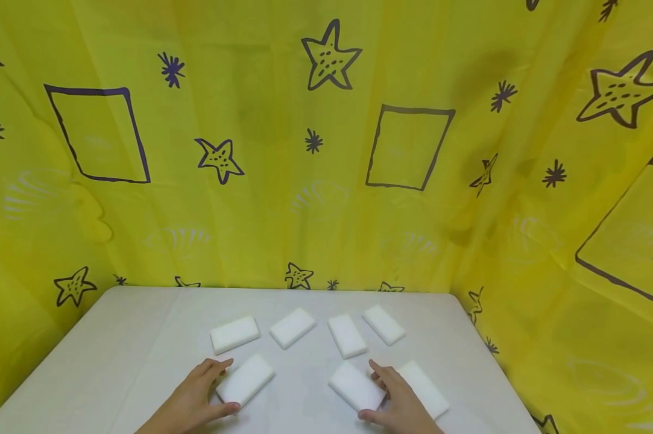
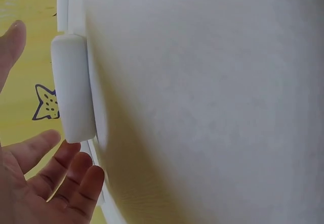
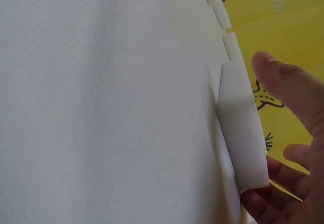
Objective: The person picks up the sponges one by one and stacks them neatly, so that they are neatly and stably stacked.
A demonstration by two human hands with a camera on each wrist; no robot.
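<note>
Several white, rectangular, sponge-like blocks lie flat on the table in the head view. My left hand point(image 1: 198, 395) is at the near-left block point(image 1: 247, 380), thumb and fingers spread around its left end. In the left wrist view the thumb stands apart from that block point(image 2: 73, 90), while fingertips are at its end. My right hand point(image 1: 399, 398) reaches around the right end of another block point(image 1: 356, 384), its thumb at the near corner. The right wrist view shows fingers by the end of this block point(image 3: 243, 128) and the thumb apart from it.
Behind the hands lie more white blocks: one far left point(image 1: 235, 335), one left of centre point(image 1: 292, 328), two at right point(image 1: 347, 336). Another block point(image 1: 425, 389) lies just right of my right hand. A yellow patterned curtain point(image 1: 272, 211) surrounds the white table point(image 1: 152, 313).
</note>
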